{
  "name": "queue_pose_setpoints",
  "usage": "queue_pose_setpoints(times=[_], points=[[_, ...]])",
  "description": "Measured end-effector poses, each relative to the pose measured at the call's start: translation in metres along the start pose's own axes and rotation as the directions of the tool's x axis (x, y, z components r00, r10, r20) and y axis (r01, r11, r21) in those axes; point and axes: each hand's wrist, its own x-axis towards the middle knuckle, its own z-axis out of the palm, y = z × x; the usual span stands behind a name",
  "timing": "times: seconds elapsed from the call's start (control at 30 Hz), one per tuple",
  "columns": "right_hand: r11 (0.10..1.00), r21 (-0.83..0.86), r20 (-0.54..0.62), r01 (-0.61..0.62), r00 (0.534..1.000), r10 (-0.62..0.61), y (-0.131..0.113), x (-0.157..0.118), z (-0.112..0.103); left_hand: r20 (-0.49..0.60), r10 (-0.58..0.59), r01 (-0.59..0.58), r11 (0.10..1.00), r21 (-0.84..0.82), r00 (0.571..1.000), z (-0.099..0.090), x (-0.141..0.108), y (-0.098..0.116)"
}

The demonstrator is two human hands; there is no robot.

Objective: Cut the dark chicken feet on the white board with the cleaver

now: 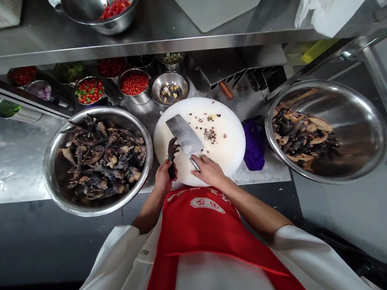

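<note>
My left hand [163, 177] is closed round the lower end of a dark chicken foot [172, 151], whose claws point up over the left part of a round white cutting board [229, 116]. At the board's near edge my right hand [209, 170] grips the handle of a cleaver [185, 133]. The broad blade lies flat over the board, slanting up and to the left. Small dark scraps [210, 136] are scattered on the board right of the blade. A steel bowl [49, 166] heaped with dark chicken feet stands left of the board.
To the right, a big steel bowl [361, 129] holds cut dark and pale pieces. A purple cloth [254, 145] lies between it and the board. Behind are a small scrap bowl [183, 87], containers of chopped peppers [134, 85] and a knife block [219, 63] beneath a steel shelf [160, 47].
</note>
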Motion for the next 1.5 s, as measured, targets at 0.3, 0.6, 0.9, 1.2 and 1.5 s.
queue_pose_setpoints(times=[0.3,0.6,0.9,1.2,1.5], points=[[0.870,0.491,-0.117,-0.042,0.987,0.113,-0.007,-0.005,-0.030,-0.189,0.292,-0.214,0.912,0.351,0.937,0.008,0.015,0.001],[0.899,0.437,-0.212,0.010,0.973,0.092,-0.027,-0.033,-0.034,0.152,0.696,-0.450,0.268,0.852,0.701,0.006,0.034,-0.020],[0.915,0.396,-0.193,-0.077,0.967,0.164,-0.028,-0.043,-0.010,0.477,0.464,-0.607,0.180,0.774,0.746,-0.031,-0.001,-0.036],[0.883,0.460,-0.294,-0.088,0.924,0.245,-0.028,-0.058,-0.019,0.014,0.175,-0.147,0.776,0.613,0.984,-0.010,0.005,-0.015],[0.948,0.312,-0.276,0.060,0.961,0.030,-0.036,-0.031,0.002,0.231,0.647,-0.501,0.270,0.822,0.727,-0.012,0.016,-0.029]])
